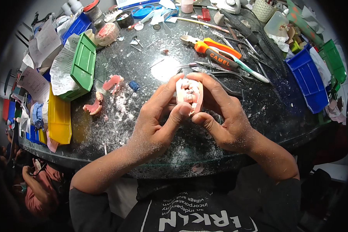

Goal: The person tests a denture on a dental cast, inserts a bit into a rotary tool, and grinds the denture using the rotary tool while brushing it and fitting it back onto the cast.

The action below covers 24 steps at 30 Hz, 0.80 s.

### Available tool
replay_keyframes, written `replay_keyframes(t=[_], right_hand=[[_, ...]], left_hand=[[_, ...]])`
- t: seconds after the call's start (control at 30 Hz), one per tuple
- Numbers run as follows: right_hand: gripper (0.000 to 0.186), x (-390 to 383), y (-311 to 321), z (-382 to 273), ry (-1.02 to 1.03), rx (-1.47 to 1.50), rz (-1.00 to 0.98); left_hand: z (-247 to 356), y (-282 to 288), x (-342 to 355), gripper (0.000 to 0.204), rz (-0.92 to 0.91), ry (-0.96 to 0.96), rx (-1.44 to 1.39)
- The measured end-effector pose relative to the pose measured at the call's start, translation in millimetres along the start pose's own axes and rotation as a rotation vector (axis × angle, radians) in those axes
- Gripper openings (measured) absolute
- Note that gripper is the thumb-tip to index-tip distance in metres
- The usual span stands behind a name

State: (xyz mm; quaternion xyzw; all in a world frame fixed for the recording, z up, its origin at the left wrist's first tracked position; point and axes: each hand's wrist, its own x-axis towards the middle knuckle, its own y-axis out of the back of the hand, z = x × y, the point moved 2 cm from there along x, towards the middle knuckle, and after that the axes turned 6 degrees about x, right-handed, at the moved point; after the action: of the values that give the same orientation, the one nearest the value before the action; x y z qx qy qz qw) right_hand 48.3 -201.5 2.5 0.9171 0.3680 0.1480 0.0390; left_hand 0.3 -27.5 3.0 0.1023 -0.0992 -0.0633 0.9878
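Note:
A pale pink dental model (199,96) with whitish teeth is held up over the near part of the dark worktable. My left hand (154,121) grips its left side, with the thumb on the lower front. On the other side my right hand (228,120) is closed around it, its thumb at the lower right corner. Fingers hide the model's sides. White dust covers both hands and forearms. To the left lie two pink denture-like pieces, an upper one (113,83) and a lower one (92,106), beside a small blue block (133,86).
Behind my hands lie orange-handled pliers (201,47), a toothbrush (255,74) and several thin tools. Green (83,65), yellow (60,118) and blue (307,79) bins flank the table (116,149), which is strewn with white dust. Another person (42,189) sits at the lower left.

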Motion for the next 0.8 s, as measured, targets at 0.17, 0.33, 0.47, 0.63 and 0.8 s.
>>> replay_keyframes(t=[0.17,0.33,0.47,0.63,0.8], right_hand=[[0.069,2.3,-1.2,2.3,0.107,-0.047,0.017],[0.070,2.7,-1.4,3.9,0.093,0.033,0.066],[0.070,4.8,-4.3,8.5,0.195,-0.001,0.097],[0.070,2.9,-2.5,5.5,0.146,-0.006,0.077],[0.069,4.0,-3.6,7.3,0.171,-0.001,0.083]], left_hand=[[-4.1,3.1,-0.6,0.058,0.021,-0.026,-0.028],[-6.0,-0.7,1.0,0.058,0.016,0.036,-0.119],[-5.9,1.7,-0.7,0.058,0.046,-0.025,-0.082],[-3.8,3.4,2.0,0.058,0.004,0.020,-0.159],[-6.1,0.4,-1.6,0.057,0.032,0.002,-0.097]])
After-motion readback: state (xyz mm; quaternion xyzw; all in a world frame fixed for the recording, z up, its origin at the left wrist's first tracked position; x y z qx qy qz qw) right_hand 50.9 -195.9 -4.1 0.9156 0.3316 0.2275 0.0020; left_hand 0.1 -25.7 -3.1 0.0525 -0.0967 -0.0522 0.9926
